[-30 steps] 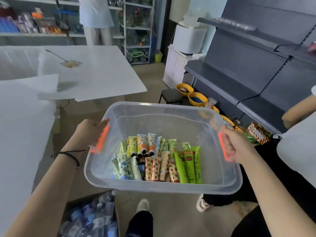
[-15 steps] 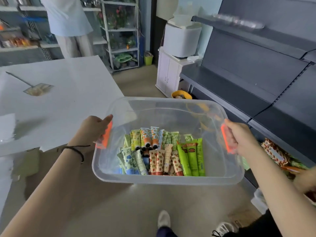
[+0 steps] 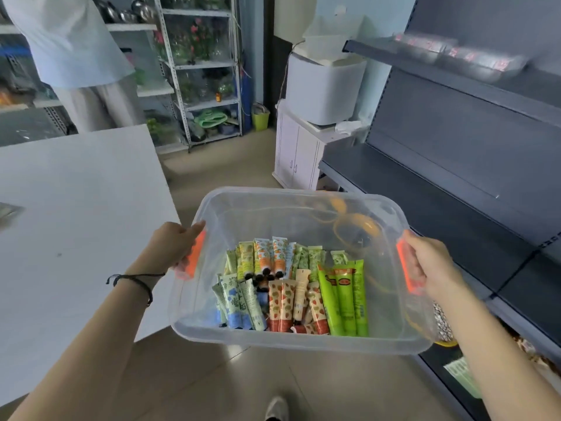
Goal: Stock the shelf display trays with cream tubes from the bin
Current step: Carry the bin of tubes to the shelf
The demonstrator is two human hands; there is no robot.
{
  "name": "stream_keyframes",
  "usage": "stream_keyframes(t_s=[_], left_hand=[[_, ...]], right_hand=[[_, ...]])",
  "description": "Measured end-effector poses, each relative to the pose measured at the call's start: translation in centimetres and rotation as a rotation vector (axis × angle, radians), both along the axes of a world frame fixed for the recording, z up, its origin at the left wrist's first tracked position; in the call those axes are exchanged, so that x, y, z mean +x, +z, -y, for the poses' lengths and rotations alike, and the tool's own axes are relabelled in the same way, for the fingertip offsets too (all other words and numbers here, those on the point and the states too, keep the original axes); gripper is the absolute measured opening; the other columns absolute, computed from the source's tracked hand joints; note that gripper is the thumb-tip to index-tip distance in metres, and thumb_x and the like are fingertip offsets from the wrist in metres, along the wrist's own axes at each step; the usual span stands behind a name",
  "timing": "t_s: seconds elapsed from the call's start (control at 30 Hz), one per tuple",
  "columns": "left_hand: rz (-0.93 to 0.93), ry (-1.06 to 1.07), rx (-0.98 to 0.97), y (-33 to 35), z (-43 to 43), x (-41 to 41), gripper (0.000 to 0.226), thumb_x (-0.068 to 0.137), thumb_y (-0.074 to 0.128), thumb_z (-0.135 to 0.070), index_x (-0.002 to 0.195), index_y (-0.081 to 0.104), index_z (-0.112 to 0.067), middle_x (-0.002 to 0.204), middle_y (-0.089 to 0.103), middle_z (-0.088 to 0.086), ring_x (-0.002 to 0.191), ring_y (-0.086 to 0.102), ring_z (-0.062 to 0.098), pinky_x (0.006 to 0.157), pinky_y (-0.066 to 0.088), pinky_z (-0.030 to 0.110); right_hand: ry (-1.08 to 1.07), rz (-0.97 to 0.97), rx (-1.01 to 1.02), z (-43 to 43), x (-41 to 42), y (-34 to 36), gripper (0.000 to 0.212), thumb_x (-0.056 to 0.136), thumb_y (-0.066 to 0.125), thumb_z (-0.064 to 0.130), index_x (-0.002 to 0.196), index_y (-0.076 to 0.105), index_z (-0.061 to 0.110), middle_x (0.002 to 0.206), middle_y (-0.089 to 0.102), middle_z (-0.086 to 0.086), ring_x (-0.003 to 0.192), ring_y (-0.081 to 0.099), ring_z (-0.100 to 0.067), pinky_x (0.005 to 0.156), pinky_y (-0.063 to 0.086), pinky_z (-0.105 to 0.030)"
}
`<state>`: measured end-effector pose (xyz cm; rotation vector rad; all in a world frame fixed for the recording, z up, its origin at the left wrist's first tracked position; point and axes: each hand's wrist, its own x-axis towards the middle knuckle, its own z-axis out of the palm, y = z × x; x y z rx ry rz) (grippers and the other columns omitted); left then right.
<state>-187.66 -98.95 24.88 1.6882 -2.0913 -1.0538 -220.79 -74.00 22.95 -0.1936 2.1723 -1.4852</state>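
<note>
At six o'clock, left hand [image 3: 179, 247] and right hand [image 3: 425, 264] grip the bin [image 3: 288, 341], its cream tubes [image 3: 303, 290] seemingly all unstocked.

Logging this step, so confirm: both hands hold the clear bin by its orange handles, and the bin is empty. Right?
No, the bin is not empty: the head view shows cream tubes lying in it. The rest stands: the left hand and right hand hold the clear bin by its orange handles.
</note>
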Motion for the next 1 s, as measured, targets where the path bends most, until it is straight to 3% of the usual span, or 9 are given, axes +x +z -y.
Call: stream_keyframes(t_s=[0.17, 0.4, 0.6, 0.77, 0.9, 1.0], left_hand=[[-0.028, -0.001, 0.011, -0.1, 7.5, -7.4, 0.058, 0.094, 0.047, -0.046, 0.058, 0.055, 0.000, 0.047, 0.055, 0.015, 0.047, 0.057, 0.027, 0.052, 0.047, 0.026], [-0.005, -0.006, 0.057, -2.6, 18.1, -16.0, 0.057, 0.093, 0.047, -0.046, 0.059, 0.055, -0.002, 0.040, 0.053, 0.009, 0.043, 0.054, 0.024, 0.047, 0.041, 0.025], [0.033, -0.039, 0.148, -6.0, 28.3, -22.8, 0.060, 0.094, 0.044, -0.048, 0.080, 0.065, 0.007, 0.048, 0.058, 0.015, 0.054, 0.061, 0.028, 0.072, 0.056, 0.038], [0.053, -0.054, 0.198, -7.8, 35.7, -28.4, 0.056, 0.095, 0.043, -0.045, 0.081, 0.065, 0.005, 0.048, 0.057, 0.012, 0.050, 0.059, 0.024, 0.056, 0.050, 0.027], [0.053, -0.039, 0.268, -10.1, 39.6, -32.0, 0.052, 0.095, 0.043, -0.044, 0.078, 0.063, 0.001, 0.057, 0.060, 0.013, 0.052, 0.062, 0.025, 0.061, 0.055, 0.031], [0.063, 0.004, 0.344, -13.4, 41.8, -34.3, 0.046, 0.096, 0.043, -0.041, 0.080, 0.062, -0.002, 0.063, 0.060, 0.009, 0.044, 0.060, 0.019, 0.053, 0.050, 0.026]], right_hand=[[0.027, -0.001, 0.006, 6.8, -7.4, -0.1, 0.051, 0.088, 0.055, 0.046, 0.049, 0.035, 0.019, 0.036, 0.025, 0.001, 0.028, 0.021, -0.013, 0.043, 0.026, -0.015], [0.019, -0.011, 0.047, 16.7, -15.7, -2.1, 0.050, 0.089, 0.054, 0.043, 0.051, 0.031, 0.020, 0.038, 0.024, 0.001, 0.029, 0.021, -0.014, 0.040, 0.024, -0.014], [-0.039, -0.003, 0.141, 26.6, -22.0, -5.1, 0.043, 0.087, 0.056, 0.043, 0.053, 0.041, 0.020, 0.041, 0.028, 0.004, 0.029, 0.025, -0.012, 0.036, 0.023, -0.014], [-0.024, -0.012, 0.217, 33.9, -26.9, -7.0, 0.034, 0.090, 0.054, 0.044, 0.064, 0.050, 0.022, 0.048, 0.031, 0.002, 0.030, 0.028, -0.010, 0.041, 0.024, -0.018], [0.005, 0.001, 0.259, 37.8, -30.3, -9.0, 0.031, 0.090, 0.051, 0.045, 0.073, 0.057, 0.020, 0.058, 0.040, -0.001, 0.048, 0.038, -0.018, 0.050, 0.030, -0.026], [0.049, 0.004, 0.325, 40.5, -32.9, -11.8, 0.033, 0.094, 0.049, 0.044, 0.085, 0.061, 0.015, 0.065, 0.047, -0.002, 0.057, 0.045, -0.020, 0.056, 0.037, -0.028]])
